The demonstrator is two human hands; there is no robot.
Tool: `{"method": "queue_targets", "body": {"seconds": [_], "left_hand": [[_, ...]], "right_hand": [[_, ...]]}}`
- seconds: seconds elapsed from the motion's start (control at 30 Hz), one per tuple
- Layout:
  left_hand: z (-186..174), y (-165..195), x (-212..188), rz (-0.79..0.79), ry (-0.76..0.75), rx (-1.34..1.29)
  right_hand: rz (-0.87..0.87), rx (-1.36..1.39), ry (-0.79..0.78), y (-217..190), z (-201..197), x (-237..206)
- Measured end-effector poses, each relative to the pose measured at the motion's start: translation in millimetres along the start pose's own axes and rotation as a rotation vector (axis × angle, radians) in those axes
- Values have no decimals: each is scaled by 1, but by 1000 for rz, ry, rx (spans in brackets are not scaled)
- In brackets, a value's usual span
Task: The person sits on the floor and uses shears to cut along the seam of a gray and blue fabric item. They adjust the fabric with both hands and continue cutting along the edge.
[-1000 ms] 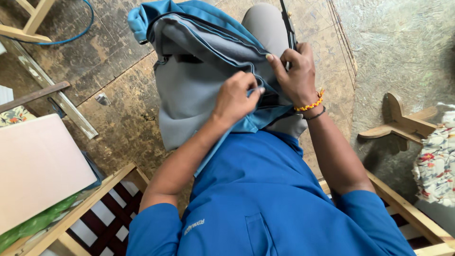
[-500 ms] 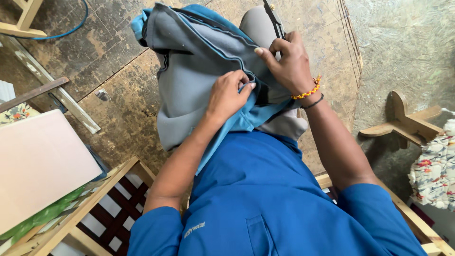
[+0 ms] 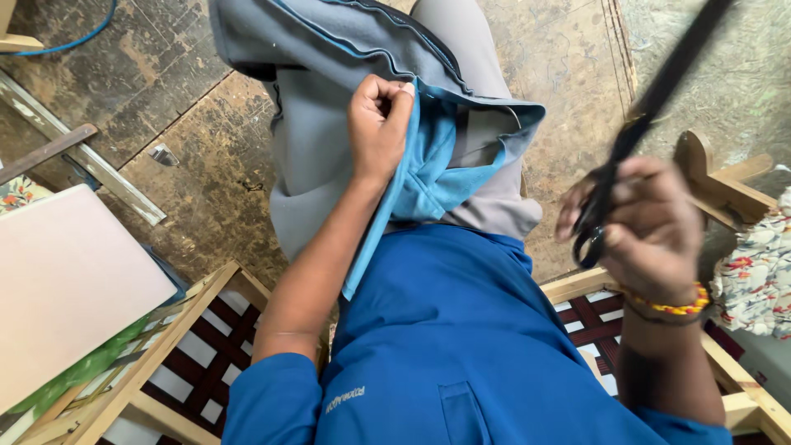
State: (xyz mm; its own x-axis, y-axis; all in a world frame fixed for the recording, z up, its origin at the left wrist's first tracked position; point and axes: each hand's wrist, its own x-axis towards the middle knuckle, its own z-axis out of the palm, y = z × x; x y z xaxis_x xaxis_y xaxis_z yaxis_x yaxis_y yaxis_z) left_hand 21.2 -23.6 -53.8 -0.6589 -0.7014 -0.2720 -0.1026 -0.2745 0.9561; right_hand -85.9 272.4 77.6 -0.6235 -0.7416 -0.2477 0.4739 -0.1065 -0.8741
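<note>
Here, near the top centre of the frame, the left hand [image 3: 377,124] is closed in a tight grip on the edge of a grey bag [image 3: 329,124] with blue lining [image 3: 428,177], pinching the fabric between thumb and curled fingers where the grey shell folds over onto the blue inside. The bag lies across the person's lap, its bulk spreading up to the top edge of the frame, with a dark zip line running along its upper side.

At the right of the frame, the right hand [image 3: 651,227] is raised well apart from the bag, its grip closed around a black strap [image 3: 651,103] that runs up, blurred, toward the upper right corner. A beaded bracelet [image 3: 671,306] in yellow and red circles that wrist.

The person wears a blue shirt [image 3: 461,346], which fills the lower centre. Beneath them a wooden frame [image 3: 177,330] with a red-and-white checked surface shows at lower left and lower right. A pale flat board [image 3: 70,280] sits at the left edge, just beside the wooden frame. The worn, stained floor [image 3: 189,165] takes up the upper left, with a blue cable [image 3: 74,37] curling in the top left corner. A flowered cloth [image 3: 758,272] hangs at the right edge.
</note>
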Motion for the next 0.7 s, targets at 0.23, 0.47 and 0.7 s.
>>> {"method": "queue_targets", "body": {"seconds": [0.23, 0.47, 0.7], "left_hand": [[-8, -10, -21, -42, 23, -129], [-15, -12, -31, -103, -137, 12], [-10, -17, -38, -131, -71, -56]], "right_hand": [[398, 209, -9, 39, 1, -36], [683, -369, 10, 50, -1, -46], [279, -898, -225, 75, 3, -38]]}}
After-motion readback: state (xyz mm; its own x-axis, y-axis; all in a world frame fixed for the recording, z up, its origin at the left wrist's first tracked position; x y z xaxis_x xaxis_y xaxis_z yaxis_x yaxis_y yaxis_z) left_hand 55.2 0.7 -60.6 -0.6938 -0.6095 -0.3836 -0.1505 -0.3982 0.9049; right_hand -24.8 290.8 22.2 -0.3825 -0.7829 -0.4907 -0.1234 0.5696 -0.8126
